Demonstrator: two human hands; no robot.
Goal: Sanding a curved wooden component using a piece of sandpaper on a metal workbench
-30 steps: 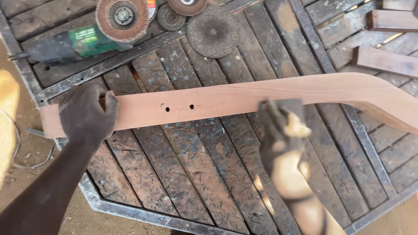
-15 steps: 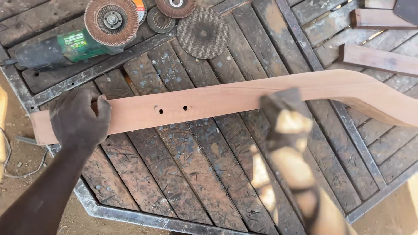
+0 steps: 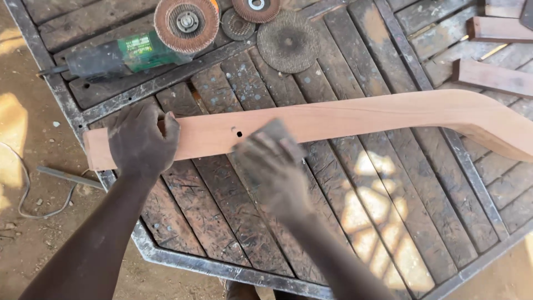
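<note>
Head view: a long curved wooden piece [image 3: 355, 119] lies across the slatted tabletop [image 3: 388, 222], running from the left edge to the far right, where it bends down. Two small holes sit in it near the middle. The left hand [image 3: 139, 141] presses on its left end, fingers closed over the far edge of the wood. The right hand [image 3: 272, 161] is blurred and rests on the piece just right of the holes; whether its fingers grip anything cannot be told. Farther away lies a green angle grinder [image 3: 133, 50] with a flap disc [image 3: 187, 23], and beside it three loose round discs [image 3: 288, 41]. Two short wooden blocks [image 3: 491, 75] lie at the far right. The tabletop is worn planks in a metal frame; sandy ground [image 3: 28, 166] with a thin cable lies left.
</note>
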